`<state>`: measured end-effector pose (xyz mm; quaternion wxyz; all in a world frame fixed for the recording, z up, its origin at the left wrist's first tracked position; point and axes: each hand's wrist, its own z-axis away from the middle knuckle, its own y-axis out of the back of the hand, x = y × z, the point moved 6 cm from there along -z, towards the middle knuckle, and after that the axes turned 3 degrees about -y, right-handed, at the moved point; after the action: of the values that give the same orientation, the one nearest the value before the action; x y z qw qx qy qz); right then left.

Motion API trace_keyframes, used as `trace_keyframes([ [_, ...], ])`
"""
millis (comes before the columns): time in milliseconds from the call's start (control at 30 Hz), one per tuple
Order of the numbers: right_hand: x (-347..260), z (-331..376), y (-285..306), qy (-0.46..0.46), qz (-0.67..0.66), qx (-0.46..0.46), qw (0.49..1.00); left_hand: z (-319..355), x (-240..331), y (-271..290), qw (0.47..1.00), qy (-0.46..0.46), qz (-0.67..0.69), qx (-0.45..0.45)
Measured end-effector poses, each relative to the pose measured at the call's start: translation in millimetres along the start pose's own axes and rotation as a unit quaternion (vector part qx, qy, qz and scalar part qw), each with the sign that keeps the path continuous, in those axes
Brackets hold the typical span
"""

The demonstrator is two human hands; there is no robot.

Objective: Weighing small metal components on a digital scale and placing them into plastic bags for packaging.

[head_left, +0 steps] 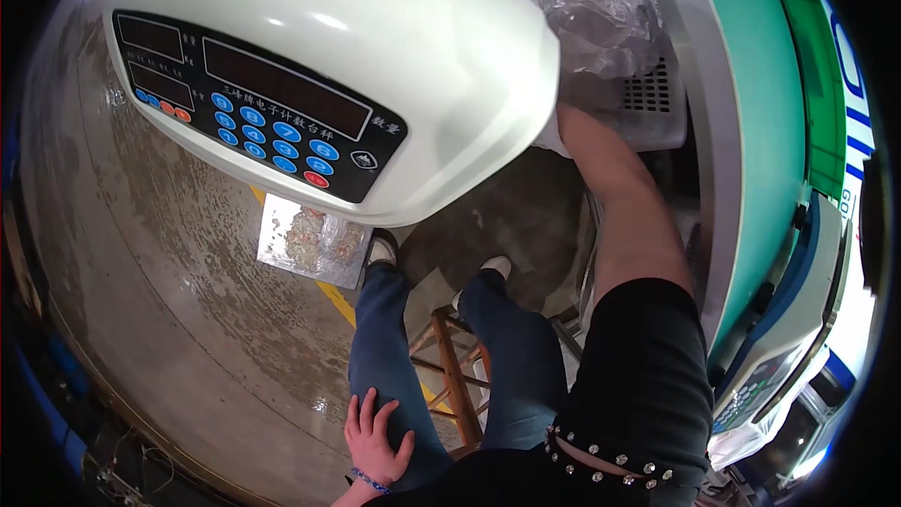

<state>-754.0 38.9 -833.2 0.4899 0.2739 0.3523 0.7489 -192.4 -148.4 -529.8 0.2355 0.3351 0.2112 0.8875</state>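
My left hand (377, 439) lies flat on my left thigh (399, 385), its fingers spread and holding nothing. My right forearm (631, 202) reaches forward and passes beneath the white counting scale's display head (469, 66). That head hides the fingers of my right hand, so what they hold, if anything, does not show. Something white (551, 138) is at the wrist; I cannot make out whether it is a glove or plastic. Just beyond the wrist is a grey slotted plastic basket (648, 131), with crumpled clear plastic bags (601, 9) in it.
A wooden stool (453, 371) stands between my legs. On the wet concrete floor (188, 300) lies a clear flat packet (314, 241) by my left shoe (383, 249). A green-and-grey machine housing (751, 84) curves along the right, with another keypad device (765, 385) beside it.
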Motion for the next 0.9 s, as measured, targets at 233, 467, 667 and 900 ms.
trace_keyframes([
  [233,10.6,1.6,-1.4,0.03,0.021,-0.014,0.999,-2.3,-1.1,-0.3,1.0,0.011,-0.002,0.009],
  [467,38.3,32.7,48.8,-0.151,0.011,0.051,0.987,1.8,2.5,7.1,0.999,-0.024,0.021,0.006],
  [667,-45.8,184.6,108.5,-0.129,-0.507,0.276,0.806,11.6,-3.9,11.8,0.998,-0.022,0.041,-0.03],
  [900,-218.2,411.0,264.7,0.472,-0.759,-0.178,0.411,11.3,-10.0,11.7,0.996,-0.016,0.027,-0.082],
])
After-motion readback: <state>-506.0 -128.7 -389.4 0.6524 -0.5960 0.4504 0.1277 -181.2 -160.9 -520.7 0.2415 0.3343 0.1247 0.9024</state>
